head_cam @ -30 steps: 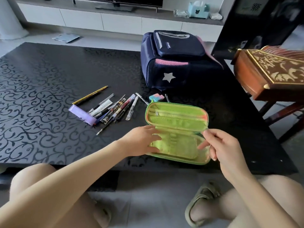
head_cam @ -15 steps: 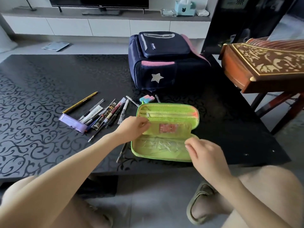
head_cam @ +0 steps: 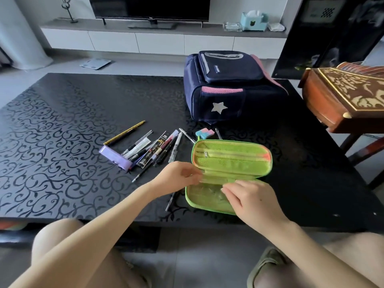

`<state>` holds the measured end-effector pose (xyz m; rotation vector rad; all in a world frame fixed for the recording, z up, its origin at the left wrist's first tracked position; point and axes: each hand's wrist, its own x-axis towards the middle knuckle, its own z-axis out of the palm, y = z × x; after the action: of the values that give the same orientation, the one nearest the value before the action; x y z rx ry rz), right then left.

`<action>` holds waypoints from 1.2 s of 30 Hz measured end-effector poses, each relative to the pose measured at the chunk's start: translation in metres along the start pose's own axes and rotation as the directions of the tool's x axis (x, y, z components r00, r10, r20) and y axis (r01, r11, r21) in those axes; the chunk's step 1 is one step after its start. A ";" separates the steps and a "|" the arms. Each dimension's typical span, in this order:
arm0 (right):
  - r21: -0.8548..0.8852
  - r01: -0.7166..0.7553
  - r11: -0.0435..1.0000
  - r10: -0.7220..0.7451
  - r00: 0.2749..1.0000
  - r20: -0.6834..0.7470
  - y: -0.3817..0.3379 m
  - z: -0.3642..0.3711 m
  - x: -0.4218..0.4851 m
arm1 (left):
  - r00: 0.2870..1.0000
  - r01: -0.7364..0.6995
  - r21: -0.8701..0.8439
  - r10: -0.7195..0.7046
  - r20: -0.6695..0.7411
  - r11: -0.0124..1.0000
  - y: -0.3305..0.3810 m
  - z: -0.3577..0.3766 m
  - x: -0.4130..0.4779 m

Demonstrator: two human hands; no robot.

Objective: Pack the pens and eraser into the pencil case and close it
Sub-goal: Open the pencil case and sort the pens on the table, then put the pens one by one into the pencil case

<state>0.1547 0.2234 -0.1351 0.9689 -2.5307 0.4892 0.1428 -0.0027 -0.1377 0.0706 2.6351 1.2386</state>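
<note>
The green pencil case (head_cam: 232, 161) lies open on the black table, its mesh-pocket lid facing up. My left hand (head_cam: 181, 173) pinches the case's left edge at the hinge, fingers curled. My right hand (head_cam: 249, 197) rests on the lower half, its fingers lying on the inner flap. A pile of pens (head_cam: 154, 147) lies left of the case beside a purple box (head_cam: 115, 155). The pink-and-blue eraser (head_cam: 204, 133) sits just behind the lid. One pen (head_cam: 171, 199) lies by the case's lower left corner, partly under my left arm.
A navy backpack (head_cam: 228, 88) with a star stands behind the case. A carved wooden instrument (head_cam: 349, 96) juts in at the right. A yellow pencil (head_cam: 126, 132) lies behind the pile. The table's front edge (head_cam: 145, 222) is close to my knees.
The inner divider flap has been turned down onto the lower half. My right hand moved left onto it, and my left hand shifted up to the hinge edge.
</note>
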 end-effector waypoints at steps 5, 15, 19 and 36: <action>-0.013 0.132 0.991 -0.131 0.989 0.073 -0.038 0.020 0.039 | 0.859 0.164 0.348 0.040 -0.510 0.923 -0.049 -0.023 -0.022; -0.253 0.659 0.708 -0.426 0.684 0.592 -0.090 0.106 0.078 | 0.893 0.316 0.556 -0.044 -0.448 0.768 -0.103 -0.031 -0.033; -0.232 0.706 0.670 -0.584 0.693 0.422 -0.082 0.103 0.084 | 0.939 0.294 0.665 -0.075 -0.337 0.687 -0.106 -0.035 -0.029; 0.025 0.219 0.975 -0.220 0.974 0.061 -0.046 0.075 0.122 | 0.943 0.234 -0.513 -0.321 -0.086 0.826 -0.032 -0.075 -0.031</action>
<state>0.0853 0.0903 -0.1343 1.2720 -2.4376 0.4212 0.1579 -0.0842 -0.1099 -0.5120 2.2461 1.8269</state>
